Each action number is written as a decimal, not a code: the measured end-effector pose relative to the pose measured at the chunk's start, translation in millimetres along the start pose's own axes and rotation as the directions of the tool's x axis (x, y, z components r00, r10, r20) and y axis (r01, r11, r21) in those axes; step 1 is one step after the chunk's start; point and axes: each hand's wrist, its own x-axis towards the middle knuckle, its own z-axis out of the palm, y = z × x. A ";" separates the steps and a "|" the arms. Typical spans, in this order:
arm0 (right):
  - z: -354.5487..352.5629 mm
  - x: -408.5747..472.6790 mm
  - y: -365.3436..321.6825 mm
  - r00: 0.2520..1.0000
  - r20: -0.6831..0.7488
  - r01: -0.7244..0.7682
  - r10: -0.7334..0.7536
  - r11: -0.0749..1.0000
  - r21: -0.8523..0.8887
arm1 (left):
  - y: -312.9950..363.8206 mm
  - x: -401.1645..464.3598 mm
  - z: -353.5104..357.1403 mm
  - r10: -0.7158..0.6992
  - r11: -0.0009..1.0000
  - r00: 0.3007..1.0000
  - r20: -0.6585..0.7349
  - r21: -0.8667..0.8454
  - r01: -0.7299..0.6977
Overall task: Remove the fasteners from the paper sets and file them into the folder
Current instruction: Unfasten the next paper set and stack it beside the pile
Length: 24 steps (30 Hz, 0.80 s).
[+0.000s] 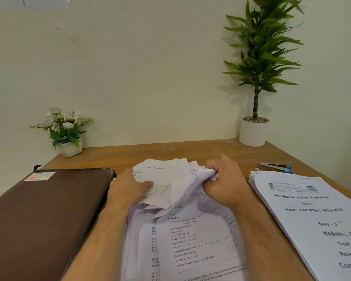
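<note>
Pale cream wall backs your brown wooden counter (pixel 221 153), and your printed white paper set (pixel 193 236) lies spread at its middle. Your left hand (pixel 128 188) pinches a curled top sheet of that set, thumb on its face. Your right hand (pixel 224 182) is clenched round a crumpled far corner of the same pages. Left of the paper set lies the closed dark brown leather folder (pixel 43 216); right of it rests a second stapled white paper stack (pixel 316 220), with a silver and blue stapler (pixel 276 166) just beyond that. Behind the paper set stand a white-flowered pot plant (pixel 64 131) and a tall green potted plant (pixel 257 78).
</note>
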 end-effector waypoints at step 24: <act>41.9 10.0 -11.5 0.973 -0.231 -0.032 -0.021 0.973 -0.227 | 24.1 -29.5 -2.1 0.470 0.811 0.602 -0.646 0.046 -0.584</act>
